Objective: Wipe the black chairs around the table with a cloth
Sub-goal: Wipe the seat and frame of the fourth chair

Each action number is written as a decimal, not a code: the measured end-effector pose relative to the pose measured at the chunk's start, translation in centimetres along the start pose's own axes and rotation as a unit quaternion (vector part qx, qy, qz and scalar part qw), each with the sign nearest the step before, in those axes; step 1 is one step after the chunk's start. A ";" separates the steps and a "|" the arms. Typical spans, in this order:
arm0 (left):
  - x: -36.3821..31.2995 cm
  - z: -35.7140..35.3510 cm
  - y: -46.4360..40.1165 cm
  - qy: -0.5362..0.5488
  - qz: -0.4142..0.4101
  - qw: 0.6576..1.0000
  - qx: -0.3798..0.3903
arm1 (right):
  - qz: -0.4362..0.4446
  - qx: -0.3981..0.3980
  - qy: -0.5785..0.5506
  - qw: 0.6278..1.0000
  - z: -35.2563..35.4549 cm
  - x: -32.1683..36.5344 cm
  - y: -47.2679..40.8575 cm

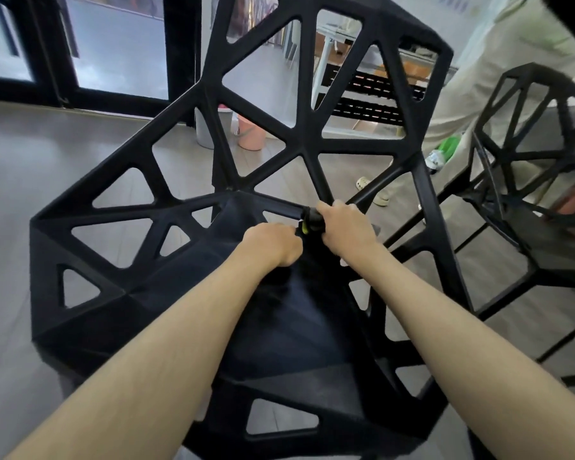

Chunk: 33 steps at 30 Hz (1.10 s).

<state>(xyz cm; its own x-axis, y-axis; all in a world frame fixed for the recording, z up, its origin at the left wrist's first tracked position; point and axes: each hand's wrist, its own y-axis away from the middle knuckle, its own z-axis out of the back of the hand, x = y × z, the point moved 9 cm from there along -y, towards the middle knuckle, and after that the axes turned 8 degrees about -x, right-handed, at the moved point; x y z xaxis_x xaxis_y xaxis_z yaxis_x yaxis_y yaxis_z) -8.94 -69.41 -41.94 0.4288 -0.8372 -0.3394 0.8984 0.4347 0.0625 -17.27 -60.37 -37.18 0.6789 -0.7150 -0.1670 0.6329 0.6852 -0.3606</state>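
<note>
- The black lattice chair point(279, 134) is taken as the landmark; it is seen from above, its seat below both forearms and its openwork back rising beyond them.
- A dark cloth with a yellow-green edge point(309, 224) is held against a strut where the seat meets the back, probably so that the strut can be rubbed along its length.
- The right hand point(344, 227) is curled round the cloth and the strut together, fingers closed over both.
- The left hand point(273, 244) is closed in a fist just beside the cloth; whether a corner of cloth is pinched in it cannot be told.
- The narrow struts and triangular gaps are judged the main hindrance, since each bar must be reached separately.
- A second black chair point(538, 167) stands to the right of the landmark chair, close beside it.
- Beyond the chair's back, a pink bucket point(251, 134) and a grey bin point(205, 131) stand on the floor point(47, 154).
- To its upper right, a person in pale clothes point(498, 71) is standing, holding a green bottle point(443, 152).
</note>
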 end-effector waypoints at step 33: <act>0.1 -0.5 -0.5 -0.015 -0.001 1.000 -0.024 | -0.002 -0.094 0.216 0.972 13.0 -6.3 8.0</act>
<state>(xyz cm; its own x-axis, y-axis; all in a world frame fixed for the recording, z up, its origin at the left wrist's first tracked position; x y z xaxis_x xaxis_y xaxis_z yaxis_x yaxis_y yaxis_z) -9.36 -69.55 -42.50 0.4300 -0.8477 -0.3108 0.8940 0.4477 0.0157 -11.65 -48.55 -27.11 0.4324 -0.7366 -0.5200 0.5282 0.6743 -0.5160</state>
